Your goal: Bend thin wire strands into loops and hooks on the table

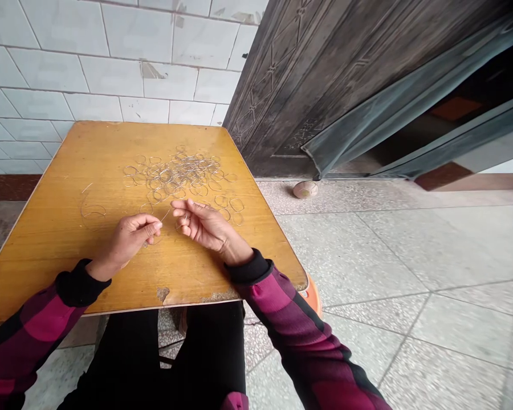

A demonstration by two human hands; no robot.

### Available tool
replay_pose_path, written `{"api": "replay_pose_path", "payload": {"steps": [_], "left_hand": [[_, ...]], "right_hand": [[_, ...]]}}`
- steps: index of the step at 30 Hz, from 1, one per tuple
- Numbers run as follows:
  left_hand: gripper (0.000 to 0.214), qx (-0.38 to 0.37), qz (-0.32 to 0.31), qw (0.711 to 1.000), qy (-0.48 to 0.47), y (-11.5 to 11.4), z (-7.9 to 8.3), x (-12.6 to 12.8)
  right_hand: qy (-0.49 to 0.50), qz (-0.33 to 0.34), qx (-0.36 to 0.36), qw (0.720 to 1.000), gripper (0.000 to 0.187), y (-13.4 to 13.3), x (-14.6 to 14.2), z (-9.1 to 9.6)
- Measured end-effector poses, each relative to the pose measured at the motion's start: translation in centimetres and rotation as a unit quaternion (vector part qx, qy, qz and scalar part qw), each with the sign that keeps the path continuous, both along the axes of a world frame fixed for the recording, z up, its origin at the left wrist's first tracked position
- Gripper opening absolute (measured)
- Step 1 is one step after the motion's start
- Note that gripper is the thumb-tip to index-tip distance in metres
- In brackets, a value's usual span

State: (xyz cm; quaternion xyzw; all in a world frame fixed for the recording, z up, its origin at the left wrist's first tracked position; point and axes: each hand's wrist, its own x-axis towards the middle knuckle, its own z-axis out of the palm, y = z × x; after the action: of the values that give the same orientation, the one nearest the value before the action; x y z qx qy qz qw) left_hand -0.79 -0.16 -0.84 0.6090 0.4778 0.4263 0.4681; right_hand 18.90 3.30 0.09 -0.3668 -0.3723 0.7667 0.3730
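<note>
Thin metal wire (166, 216) juts from the left hand (130, 239) above the table (38, 267), pinched, I judge, for fine control, while the right hand (207, 228) half-curls alongside, its hold unclear to me remotely, with loops (188, 168) piled just beyond, presumably for reach.

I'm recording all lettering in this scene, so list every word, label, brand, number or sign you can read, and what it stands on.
Readable text: none.
Dark grey carved wooden door: pale scrawled marks low down, perhaps writing, too small and blurred to read.
Yellow-brown wooden table: no lettering seen.
Thin silvery wire loops: no lettering seen.
</note>
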Motion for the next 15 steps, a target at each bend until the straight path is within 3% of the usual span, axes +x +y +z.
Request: {"api": "replay_pose_path", "payload": {"steps": [4,8,15], "left_hand": [[0.02,0.004,-0.015,1.0,0.005,-0.1,0.0,0.0],[0.021,-0.004,-0.045,0.999,0.003,-0.2,0.0,0.1],[0.021,-0.106,-0.129,0.983,-0.07,-0.4,0.3,0.4]], "right_hand": [[0.004,-0.005,0.058,0.998,0.018,0.0,-0.2,-0.8],[0.04,-0.039,0.096,0.994,0.023,-0.2,-0.8,-1.7],[0.053,-0.031,0.12,0.991,0.027,-0.4,-1.4,-1.8]]}}
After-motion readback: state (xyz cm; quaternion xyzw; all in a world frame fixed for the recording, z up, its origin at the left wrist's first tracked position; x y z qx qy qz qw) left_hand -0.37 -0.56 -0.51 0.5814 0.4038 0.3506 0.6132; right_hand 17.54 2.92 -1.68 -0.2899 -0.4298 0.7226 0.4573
